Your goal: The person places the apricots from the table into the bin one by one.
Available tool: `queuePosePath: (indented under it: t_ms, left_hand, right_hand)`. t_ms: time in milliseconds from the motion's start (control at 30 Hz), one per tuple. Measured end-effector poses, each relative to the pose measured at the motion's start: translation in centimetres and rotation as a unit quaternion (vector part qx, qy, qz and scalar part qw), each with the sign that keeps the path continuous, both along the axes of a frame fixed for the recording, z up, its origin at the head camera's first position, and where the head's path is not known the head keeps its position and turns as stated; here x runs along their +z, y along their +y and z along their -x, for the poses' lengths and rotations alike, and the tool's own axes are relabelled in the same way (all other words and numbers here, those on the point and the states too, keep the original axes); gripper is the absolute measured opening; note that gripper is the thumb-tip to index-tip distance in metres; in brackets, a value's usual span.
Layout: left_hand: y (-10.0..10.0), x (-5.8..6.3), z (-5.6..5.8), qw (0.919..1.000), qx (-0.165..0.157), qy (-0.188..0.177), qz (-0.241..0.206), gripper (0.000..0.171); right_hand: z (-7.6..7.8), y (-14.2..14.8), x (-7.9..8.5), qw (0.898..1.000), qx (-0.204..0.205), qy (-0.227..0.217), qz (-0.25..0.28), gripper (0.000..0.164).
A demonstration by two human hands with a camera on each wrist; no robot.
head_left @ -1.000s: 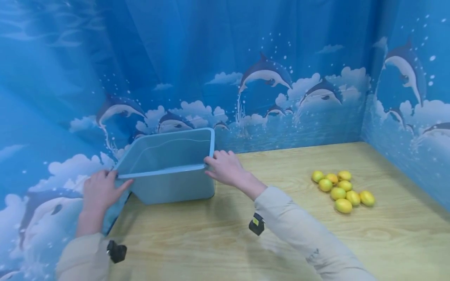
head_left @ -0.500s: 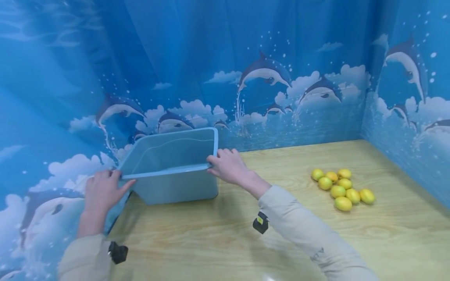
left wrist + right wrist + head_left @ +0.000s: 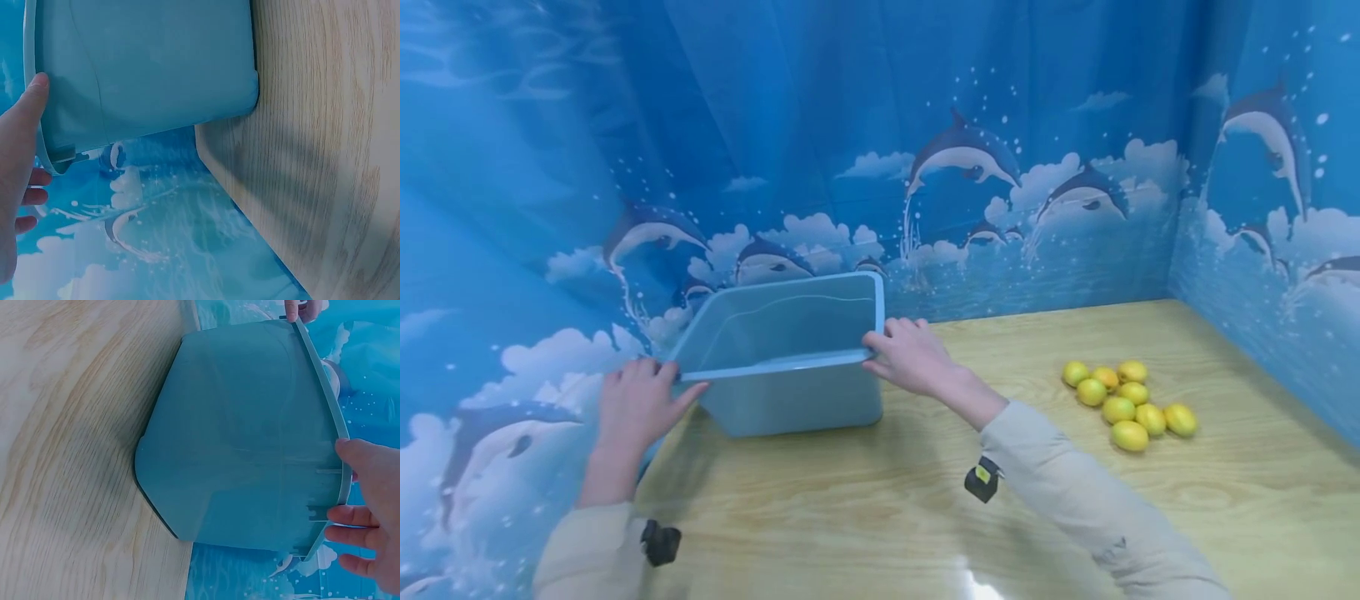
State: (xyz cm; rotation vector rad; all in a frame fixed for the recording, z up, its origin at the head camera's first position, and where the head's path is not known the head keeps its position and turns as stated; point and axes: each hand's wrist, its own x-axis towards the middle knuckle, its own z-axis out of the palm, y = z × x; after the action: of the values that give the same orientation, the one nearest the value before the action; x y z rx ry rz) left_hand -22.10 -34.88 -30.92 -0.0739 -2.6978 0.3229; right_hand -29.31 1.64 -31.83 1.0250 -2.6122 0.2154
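Observation:
A light blue plastic storage bin (image 3: 797, 404) with an open top stands on the wooden table at the left. My left hand (image 3: 638, 404) grips the rim at its front left corner. In the left wrist view the thumb (image 3: 39, 87) lies over the rim and the fingers are on its other side. At the front right corner my right hand (image 3: 912, 357) holds the rim. From the right wrist view, its thumb (image 3: 347, 449) presses the front edge and its fingers (image 3: 350, 536) curl around the side. The part of the bin's floor behind the front wall is hidden.
Several yellow-green lemons (image 3: 1118, 408) lie in a loose cluster on the right part of the table (image 3: 880, 517). A blue curtain (image 3: 850, 125) printed with dolphins hangs behind the table and along both sides.
The bin has slid a little to the right along the table, with both hands moving along on its rim. The lemons stay where they were.

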Motion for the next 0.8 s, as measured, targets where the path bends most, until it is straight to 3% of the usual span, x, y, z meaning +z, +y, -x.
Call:
queuePosePath:
  t_ms: [500,800]
  left_hand:
    - [2.9,-0.3,0.5,0.9997,0.002,-0.012,0.019,0.058]
    - [4.0,-0.5,0.6,0.9995,-0.021,0.009,0.022,0.054]
  right_hand:
    - [-0.7,3.3,-0.1,1.000,-0.007,-0.002,0.008,0.033]
    - [-0.9,4.8,-0.3,1.000,-0.004,0.006,0.019,0.032]
